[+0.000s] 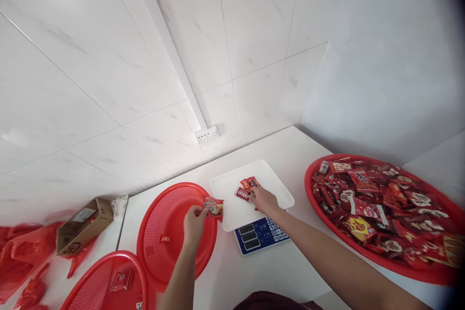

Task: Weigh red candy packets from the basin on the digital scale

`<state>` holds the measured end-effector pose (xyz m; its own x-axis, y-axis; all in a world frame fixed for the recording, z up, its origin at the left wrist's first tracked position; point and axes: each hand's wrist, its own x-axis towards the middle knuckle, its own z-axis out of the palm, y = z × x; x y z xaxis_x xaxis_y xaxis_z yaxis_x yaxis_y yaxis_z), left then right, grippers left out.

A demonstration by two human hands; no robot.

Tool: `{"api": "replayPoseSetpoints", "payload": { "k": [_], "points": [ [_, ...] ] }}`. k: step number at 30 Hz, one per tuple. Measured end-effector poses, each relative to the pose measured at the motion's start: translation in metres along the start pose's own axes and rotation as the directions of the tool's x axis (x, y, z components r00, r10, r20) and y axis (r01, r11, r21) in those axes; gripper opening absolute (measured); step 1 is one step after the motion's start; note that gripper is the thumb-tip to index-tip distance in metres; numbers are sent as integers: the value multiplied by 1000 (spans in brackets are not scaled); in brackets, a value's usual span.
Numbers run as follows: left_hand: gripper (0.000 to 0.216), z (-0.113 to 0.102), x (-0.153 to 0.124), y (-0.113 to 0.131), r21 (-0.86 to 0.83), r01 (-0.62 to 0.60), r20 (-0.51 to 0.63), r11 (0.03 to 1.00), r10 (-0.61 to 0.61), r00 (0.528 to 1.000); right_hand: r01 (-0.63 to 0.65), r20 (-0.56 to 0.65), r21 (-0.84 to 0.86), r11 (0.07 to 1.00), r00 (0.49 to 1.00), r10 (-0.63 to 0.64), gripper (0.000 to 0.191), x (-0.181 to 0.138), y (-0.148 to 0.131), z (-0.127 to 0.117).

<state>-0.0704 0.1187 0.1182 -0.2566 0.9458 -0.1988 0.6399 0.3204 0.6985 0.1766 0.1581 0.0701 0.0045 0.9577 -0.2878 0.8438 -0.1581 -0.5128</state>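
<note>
My left hand [193, 223] pinches a small red candy packet [214, 207] over the right rim of a red mesh basket [170, 252]. My right hand [263, 198] rests on the white tray of a scale [276, 184], its fingers closed among a few red candy packets [248, 185] lying there. The scale's blue keypad and displays [259, 234] face me. One small red packet [166, 239] lies inside the basket.
A large red tray [417, 271] heaped with several red candy packets sits at the right. A second red basket [101, 286] holding a packet is at the bottom left. A cardboard box [83, 227] and red plastic bags [22, 256] lie at the far left. A wall socket [206, 134] is behind.
</note>
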Motion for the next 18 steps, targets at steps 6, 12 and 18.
{"api": "replayPoseSetpoints", "payload": {
  "k": [6, 12, 18],
  "points": [
    [33, -10, -11, 0, -14, 5, -157, 1000, -8, 988, 28, 1, 25, 999, 1000, -28, 21, -3, 0, 4],
    [26, 51, -18, 26, -232, 3, 198, 973, 44, 979, -13, -19, 41, 999, 1000, 14, 22, -5, -3, 5],
    [30, 78, -22, 38, -332, 150, 371, 931, -17, 928, -44, -7, 25, 999, 999, 44, 24, 6, -12, 7]
  ]
}}
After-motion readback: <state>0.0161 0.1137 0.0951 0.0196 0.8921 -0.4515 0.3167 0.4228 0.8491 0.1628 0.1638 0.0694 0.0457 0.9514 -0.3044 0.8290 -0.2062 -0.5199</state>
